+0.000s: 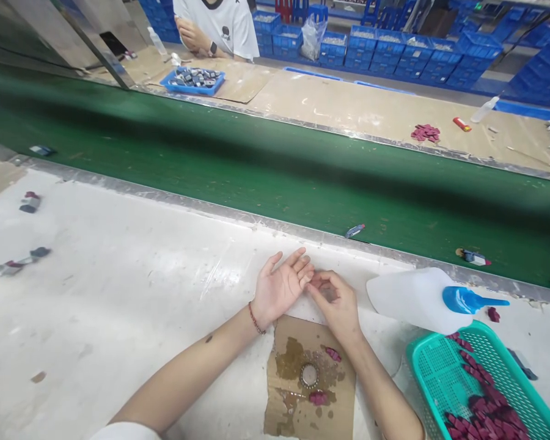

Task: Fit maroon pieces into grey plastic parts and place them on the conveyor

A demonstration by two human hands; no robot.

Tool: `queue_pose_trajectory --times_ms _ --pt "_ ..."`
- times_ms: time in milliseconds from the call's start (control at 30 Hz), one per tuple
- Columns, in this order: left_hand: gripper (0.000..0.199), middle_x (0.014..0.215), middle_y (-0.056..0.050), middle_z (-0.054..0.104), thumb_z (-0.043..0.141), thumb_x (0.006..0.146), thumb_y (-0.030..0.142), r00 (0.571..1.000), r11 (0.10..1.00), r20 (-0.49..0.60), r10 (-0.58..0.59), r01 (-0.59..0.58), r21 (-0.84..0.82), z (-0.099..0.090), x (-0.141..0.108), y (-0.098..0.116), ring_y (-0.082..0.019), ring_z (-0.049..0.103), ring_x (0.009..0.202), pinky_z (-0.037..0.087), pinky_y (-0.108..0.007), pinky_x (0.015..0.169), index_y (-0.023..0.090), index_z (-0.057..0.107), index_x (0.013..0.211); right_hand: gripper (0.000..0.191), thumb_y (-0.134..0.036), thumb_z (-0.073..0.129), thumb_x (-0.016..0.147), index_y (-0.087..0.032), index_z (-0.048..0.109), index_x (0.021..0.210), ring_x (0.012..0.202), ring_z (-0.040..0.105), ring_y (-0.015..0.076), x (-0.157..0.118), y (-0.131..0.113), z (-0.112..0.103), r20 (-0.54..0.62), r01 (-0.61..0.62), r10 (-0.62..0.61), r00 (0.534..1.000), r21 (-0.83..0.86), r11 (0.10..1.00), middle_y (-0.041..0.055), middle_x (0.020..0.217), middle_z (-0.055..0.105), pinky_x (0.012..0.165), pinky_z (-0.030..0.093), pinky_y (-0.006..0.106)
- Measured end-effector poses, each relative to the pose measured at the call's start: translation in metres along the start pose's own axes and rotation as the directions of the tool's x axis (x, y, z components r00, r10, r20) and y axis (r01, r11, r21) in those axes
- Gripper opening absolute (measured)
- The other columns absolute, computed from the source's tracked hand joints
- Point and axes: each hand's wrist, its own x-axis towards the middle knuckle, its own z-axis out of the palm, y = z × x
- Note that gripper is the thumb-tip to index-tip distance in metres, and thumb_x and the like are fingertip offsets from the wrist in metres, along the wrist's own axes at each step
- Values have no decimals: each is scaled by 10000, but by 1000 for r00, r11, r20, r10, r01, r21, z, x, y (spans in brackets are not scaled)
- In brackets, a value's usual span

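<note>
Cardboard (341, 397) lies near the left hand (283, 288), palm upturned.

Your right hand (341, 305) touches your upturned left hand (282, 290) near stained brown cardboard (334, 379) on the white table (156, 293).

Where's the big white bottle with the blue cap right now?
In the head view, the bottle lies on the table right of the right hand, between the green belt and the teal basket.
</note>
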Motion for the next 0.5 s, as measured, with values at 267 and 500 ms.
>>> queue_pose_trajectory --times_ms 267,500 --pt "388 948 -113 725 408 878 398 996 999 74 -45 45 11 -4 0 0 -251 653 1064 450 -355 951 127 658 1000 255 -286 522 911 -221 517 664 597 493 147 -1 -3 -2 76 98 -90 993 -111 989 -23 639 531 579 394 253" --pt "400 970 -130 736 436 862 401 989 997 129 -71 73 -9 -7 0 1 -291 621 1142 425 -355 952 114 677 1001 283 -277 508 918 -220 469 644 572 460 139 0 -1 -3 78 106 -97 992 -121 987 -33 607 476 553 367 243"
